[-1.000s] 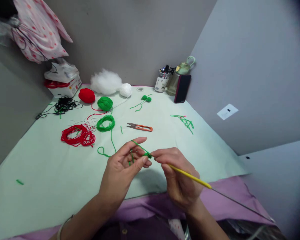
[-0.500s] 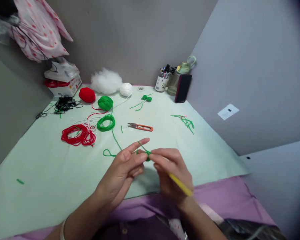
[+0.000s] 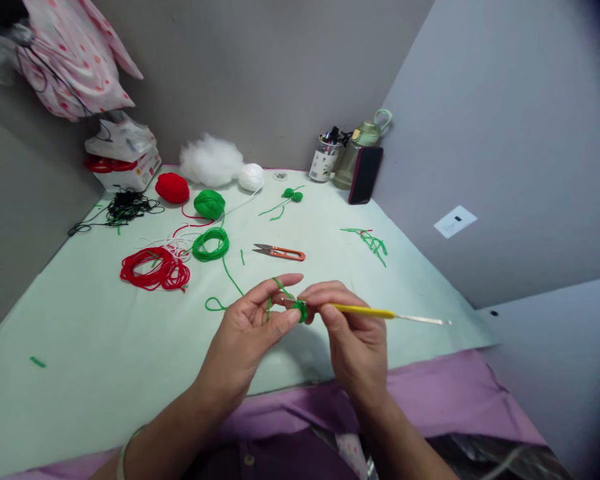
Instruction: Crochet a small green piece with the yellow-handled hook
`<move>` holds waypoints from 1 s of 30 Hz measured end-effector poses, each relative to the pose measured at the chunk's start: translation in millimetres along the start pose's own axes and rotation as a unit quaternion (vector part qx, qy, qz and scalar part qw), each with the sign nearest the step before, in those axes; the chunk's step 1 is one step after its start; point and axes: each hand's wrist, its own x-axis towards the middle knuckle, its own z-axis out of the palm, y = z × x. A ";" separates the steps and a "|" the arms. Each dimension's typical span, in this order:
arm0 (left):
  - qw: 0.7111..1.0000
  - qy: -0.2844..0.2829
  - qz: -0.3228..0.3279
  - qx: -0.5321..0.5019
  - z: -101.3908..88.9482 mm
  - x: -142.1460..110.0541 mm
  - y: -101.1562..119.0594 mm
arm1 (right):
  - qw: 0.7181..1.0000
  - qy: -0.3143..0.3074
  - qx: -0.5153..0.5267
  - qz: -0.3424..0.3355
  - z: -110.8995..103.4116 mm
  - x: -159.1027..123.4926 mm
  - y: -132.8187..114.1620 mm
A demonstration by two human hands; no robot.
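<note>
Between thumb and fingers, my left hand [image 3: 253, 327] pinches a small green crochet piece [image 3: 301, 311]. Green yarn runs over its raised index finger and back toward the coil of green yarn [image 3: 211, 245]. My right hand [image 3: 355, 333] grips a yellow-handled crochet hook [image 3: 365, 311] like a pencil. One metal end of the hook is at the green piece, and the other sticks out to the right. How the tip sits in the stitches is too small to tell. Beyond the hands lie orange thread snips [image 3: 280, 253], apart from both.
A red yarn coil [image 3: 155, 269], red ball [image 3: 173, 189], green ball [image 3: 209, 204], white ball [image 3: 251, 177] and fluffy stuffing [image 3: 211, 160] are at the left and back. Green scraps [image 3: 373, 243] lie right. A phone [image 3: 366, 175] leans by a bottle [image 3: 347, 163] and pen cup [image 3: 323, 160].
My right hand has turned the hook from slanting down toward me to nearly level, so its far metal end shows. The green piece is more visible now, and the left index finger stays raised.
</note>
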 end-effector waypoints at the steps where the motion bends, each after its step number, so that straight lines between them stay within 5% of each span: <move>1: 1.000 0.001 0.006 0.006 0.3 -0.3 -2.4 | 0.999 -0.002 -0.031 -0.021 0.7 -2.5 1.1; 8: 0.995 0.011 -0.061 -0.081 3.3 0.8 -0.8 | 0.950 -0.035 -0.267 -0.161 -3.3 -12.1 1.9; 14: 0.995 0.012 -0.046 -0.085 -2.0 3.2 4.3 | 0.999 0.035 0.010 0.012 -4.3 1.0 0.1; 19: 1.000 0.019 0.006 0.008 -0.1 0.9 -2.9 | 1.000 0.001 -0.027 0.007 -1.8 -0.5 3.8; 30: 0.993 -0.008 -0.059 -0.098 -0.1 0.9 3.0 | 0.995 0.032 0.062 0.076 -2.0 3.1 4.1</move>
